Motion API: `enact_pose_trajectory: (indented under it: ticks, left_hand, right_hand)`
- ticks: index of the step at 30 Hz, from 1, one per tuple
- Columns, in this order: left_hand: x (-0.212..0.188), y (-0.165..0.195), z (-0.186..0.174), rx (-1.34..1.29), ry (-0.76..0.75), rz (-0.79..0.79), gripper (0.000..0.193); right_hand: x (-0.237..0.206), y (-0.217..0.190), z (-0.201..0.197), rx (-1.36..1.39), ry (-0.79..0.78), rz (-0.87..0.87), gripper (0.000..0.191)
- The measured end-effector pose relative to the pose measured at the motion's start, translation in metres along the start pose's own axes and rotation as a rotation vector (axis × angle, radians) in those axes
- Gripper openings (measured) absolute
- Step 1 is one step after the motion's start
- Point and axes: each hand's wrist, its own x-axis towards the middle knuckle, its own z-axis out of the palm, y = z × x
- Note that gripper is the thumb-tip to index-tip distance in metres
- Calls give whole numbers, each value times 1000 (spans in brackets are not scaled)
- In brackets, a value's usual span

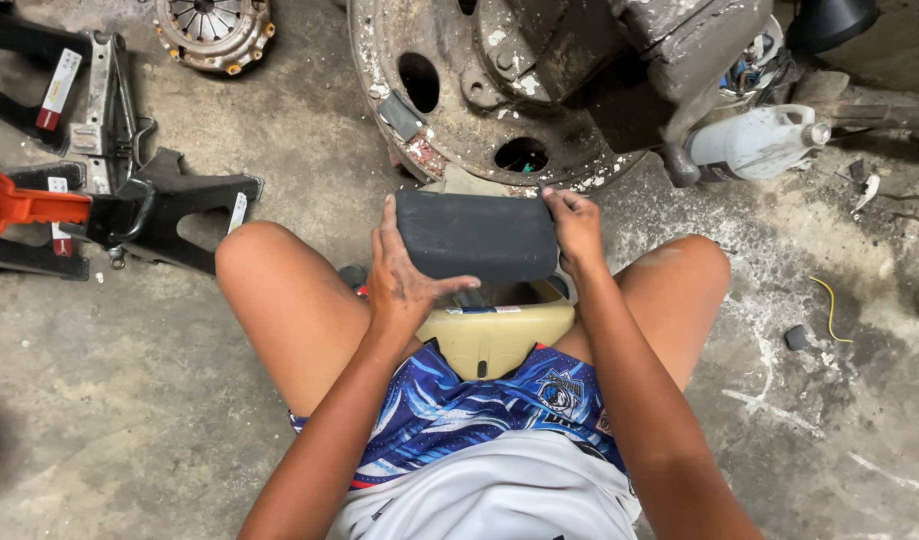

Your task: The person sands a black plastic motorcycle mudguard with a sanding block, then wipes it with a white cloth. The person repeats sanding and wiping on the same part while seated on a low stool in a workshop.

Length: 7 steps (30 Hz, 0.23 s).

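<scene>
A dark grey rectangular block (475,236), like a flat pad, is held level between my knees. My left hand (402,280) grips its left end, thumb under the near edge. Its right end is clasped by my right hand (576,228). Below the block sits a beige plastic container (495,335), partly hidden by the block and my hands. I sit with bare legs apart, in blue patterned shorts.
A large rusty metal wheel part (450,120) stands just beyond the block. A white plastic bottle (755,142) lies at the right. Black jack stands (170,205) and an orange-handled tool (30,205) lie at the left, a clutch plate (215,32) at the top. The floor is stained concrete.
</scene>
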Motion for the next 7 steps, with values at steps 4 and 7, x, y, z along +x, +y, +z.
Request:
enact_pose_trajectory:
  ticks: [4, 7]
  left_hand:
    - [10, 1, 4, -16, 46, -22, 158]
    - [12, 0, 4, -21, 44, -15, 158]
  right_hand:
    - [-26, -34, 5, 31, -44, -65, 24]
    - [-70, -76, 6, -415, -65, -459, 22]
